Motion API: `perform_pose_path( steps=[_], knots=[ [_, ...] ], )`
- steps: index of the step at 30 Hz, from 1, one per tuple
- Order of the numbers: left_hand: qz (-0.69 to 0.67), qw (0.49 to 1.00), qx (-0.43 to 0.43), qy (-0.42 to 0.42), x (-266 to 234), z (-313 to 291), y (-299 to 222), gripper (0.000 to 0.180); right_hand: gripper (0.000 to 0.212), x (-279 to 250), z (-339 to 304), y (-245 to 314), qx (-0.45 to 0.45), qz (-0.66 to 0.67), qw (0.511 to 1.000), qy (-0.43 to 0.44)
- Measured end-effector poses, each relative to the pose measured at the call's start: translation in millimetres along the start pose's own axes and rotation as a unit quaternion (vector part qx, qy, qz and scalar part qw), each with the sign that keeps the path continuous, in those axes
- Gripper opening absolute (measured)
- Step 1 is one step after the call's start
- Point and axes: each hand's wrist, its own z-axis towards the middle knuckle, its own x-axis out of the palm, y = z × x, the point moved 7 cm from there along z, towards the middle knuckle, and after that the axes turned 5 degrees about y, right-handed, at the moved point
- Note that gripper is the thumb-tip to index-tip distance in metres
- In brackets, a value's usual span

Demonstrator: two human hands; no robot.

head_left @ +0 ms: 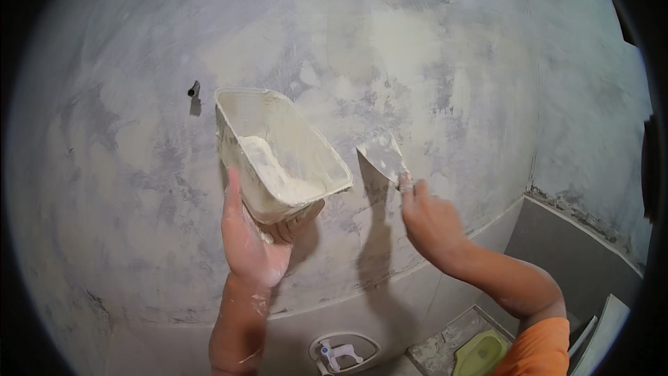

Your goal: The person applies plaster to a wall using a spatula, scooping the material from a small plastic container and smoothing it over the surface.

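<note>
My left hand (257, 237) holds up a white rectangular plastic tub (285, 125) from below, thumb along its side and fingers under its base. The tub is tilted toward me, and a mound of white putty (268, 167) lies in it. To its right, my right hand (431, 219) grips a putty knife (383, 157) by the handle, which the fingers mostly hide. The wide blade has white smears on it and is at the wall (139, 167); whether it touches cannot be told. Pale putty patches cover the grey plaster.
A short dark pipe end (193, 89) sticks out of the wall left of the tub. Low down, a white tap (341, 355) sits in a recess. A yellow-green squat toilet pan (481, 354) is at the lower right, near leaning boards (602, 334). Grey tiles (570, 244) line the lower walls.
</note>
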Motion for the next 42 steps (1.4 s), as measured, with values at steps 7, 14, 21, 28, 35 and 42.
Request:
perform_pose_path(
  steps=[7, 14, 21, 28, 35, 42],
  knots=[
    [0.041, 0.999, 0.006, -0.008, 12, 1, -1, 0.072, 0.045, -96, 41, -40, 0.021, 0.016, 0.993, -0.111],
    [0.013, 1.0, 0.005, -0.024, -7, 4, 8, 0.071, 0.058, 45, 80, -9, 0.063, 0.046, 0.991, -0.111],
    [0.022, 0.999, 0.003, -0.026, -14, 0, 2, 0.07, 0.061, 39, -33, 1, 0.023, 0.099, 0.991, 0.084],
    [0.051, 0.999, -0.009, 0.013, 3, 4, 8, 0.074, 0.044, -97, 50, -59, 0.032, 0.062, 0.982, -0.176],
    [0.06, 0.998, -0.015, -0.007, -17, 3, 20, 0.072, 0.045, -18, 66, -17, 0.042, 0.074, 0.994, -0.061],
    [0.072, 0.997, 0.004, -0.004, -12, 10, 9, 0.072, 0.039, -39, -4, -10, -0.007, 0.06, 0.994, 0.094]
  ],
)
